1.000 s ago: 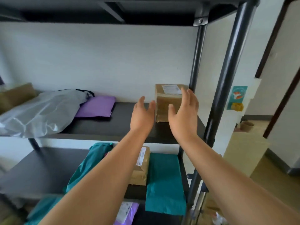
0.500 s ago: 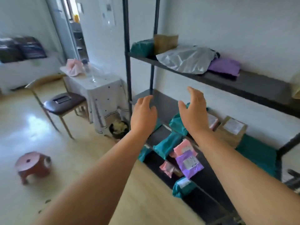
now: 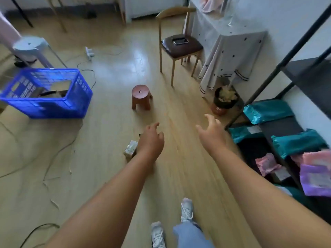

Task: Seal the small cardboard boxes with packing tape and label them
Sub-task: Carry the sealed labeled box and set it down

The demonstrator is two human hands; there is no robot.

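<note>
Head view: left hand (image 3: 151,140) and right hand (image 3: 211,133) both empty, fingers loosely spread, held out over floor at frame centre. Small box (image 3: 130,149) on floor just left of left hand, partly hidden by wrist; tape and label too blurred to judge.

Risks: loose cables (image 3: 44,224) across lower-left floor could snag foot; hasty grab could knock box away.

Around: round stool (image 3: 141,96) above centre, in walking line. Blue crate (image 3: 44,108) upper left. Chair (image 3: 179,49) top centre. Shelf rack (image 3: 260,88) with teal mailers (image 3: 268,111) at right edge.

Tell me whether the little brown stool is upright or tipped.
Upright: the stool stands on its legs, round seat facing up.
</note>
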